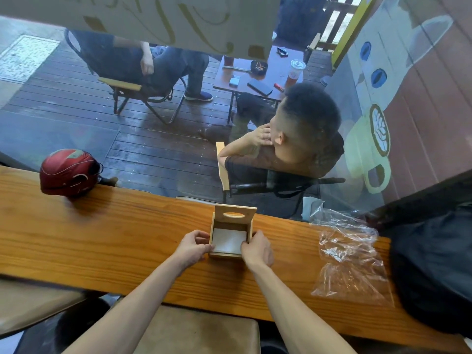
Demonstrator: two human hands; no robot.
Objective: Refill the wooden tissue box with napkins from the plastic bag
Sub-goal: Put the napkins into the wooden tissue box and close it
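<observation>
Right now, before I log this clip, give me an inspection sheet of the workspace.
Surface: long wooden counter along a glass window, bare in the middle.
Job's things: wooden tissue box, lid tipped up at the back, white napkins inside; clear plastic bag lying flat to the right, looks empty.
Clutter: red helmet at far left; black bag at right edge.
Grips: left hand on the box's left side, right hand on its right side, fingertips at the napkins.
Cables: nothing seen.
Surroundings: people seated at a small table outside the glass; padded stool below the counter.
</observation>
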